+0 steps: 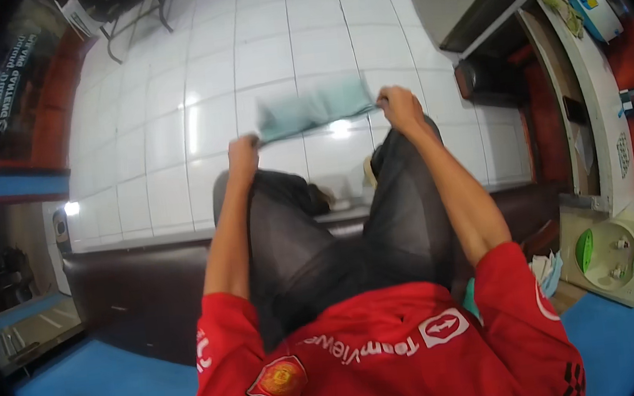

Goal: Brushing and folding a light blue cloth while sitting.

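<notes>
A pale teal cloth (pixel 315 108) is stretched between my two hands, out in front of my knees and above the tiled floor. Its far part is smeared by motion, while the near edge runs almost straight from hand to hand. My left hand (pixel 243 153) is closed on the cloth's left near corner, above my left knee. Pinched in the fingers of my right hand (pixel 402 108) is the right end of the same edge, above my right knee. Whether the piece is a plain cloth or a garment, I cannot tell.
I sit on a dark brown padded bench (pixel 143 305). White floor tiles (pixel 261 34) spread ahead. A white shelf unit (pixel 611 144) stands right, bearing a dark phone (pixel 574 110) and a greenish cloth (pixel 555 4). A cream dispenser (pixel 570 256) is below it. Dark chair legs (pixel 136 24) show far left.
</notes>
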Action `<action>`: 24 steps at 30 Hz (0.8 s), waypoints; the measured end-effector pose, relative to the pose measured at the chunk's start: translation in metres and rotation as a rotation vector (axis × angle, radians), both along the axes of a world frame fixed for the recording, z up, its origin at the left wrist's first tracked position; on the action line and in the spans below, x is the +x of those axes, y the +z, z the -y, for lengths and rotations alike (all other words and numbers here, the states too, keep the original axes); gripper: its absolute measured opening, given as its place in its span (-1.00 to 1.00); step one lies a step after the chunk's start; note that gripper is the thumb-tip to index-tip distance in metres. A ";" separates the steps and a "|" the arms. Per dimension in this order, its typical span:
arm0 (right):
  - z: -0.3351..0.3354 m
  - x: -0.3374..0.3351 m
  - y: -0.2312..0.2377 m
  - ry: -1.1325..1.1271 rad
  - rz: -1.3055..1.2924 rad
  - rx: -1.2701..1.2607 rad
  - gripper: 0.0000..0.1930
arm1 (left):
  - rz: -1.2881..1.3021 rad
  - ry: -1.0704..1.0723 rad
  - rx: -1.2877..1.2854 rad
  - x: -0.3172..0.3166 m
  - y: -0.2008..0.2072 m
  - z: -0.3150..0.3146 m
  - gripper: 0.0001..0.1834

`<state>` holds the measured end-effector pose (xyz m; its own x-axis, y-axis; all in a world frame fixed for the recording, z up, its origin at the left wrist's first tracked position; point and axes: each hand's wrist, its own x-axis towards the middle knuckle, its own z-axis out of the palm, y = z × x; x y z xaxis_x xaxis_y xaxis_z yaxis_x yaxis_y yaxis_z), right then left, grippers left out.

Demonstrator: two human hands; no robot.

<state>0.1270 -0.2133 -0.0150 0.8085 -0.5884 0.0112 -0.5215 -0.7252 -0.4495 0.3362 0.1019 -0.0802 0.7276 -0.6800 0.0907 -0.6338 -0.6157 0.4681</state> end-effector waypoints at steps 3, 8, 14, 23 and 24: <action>0.005 -0.003 -0.005 0.100 0.212 0.011 -0.90 | -0.017 0.059 -0.114 -0.005 0.008 0.000 -0.85; -0.003 0.002 0.100 0.085 0.585 0.127 -0.85 | 0.132 0.042 -0.574 -0.008 0.132 0.029 -0.88; -0.057 -0.035 0.130 -0.094 0.907 -0.283 -0.87 | 0.279 0.181 -0.663 -0.078 0.157 0.024 -0.87; -0.067 -0.074 0.008 -0.159 0.556 0.257 -0.78 | -0.140 0.204 -0.554 -0.091 0.082 0.028 -0.77; -0.074 -0.075 0.012 -0.213 0.554 0.200 -0.82 | -0.182 0.227 -0.637 -0.098 0.091 0.033 -0.77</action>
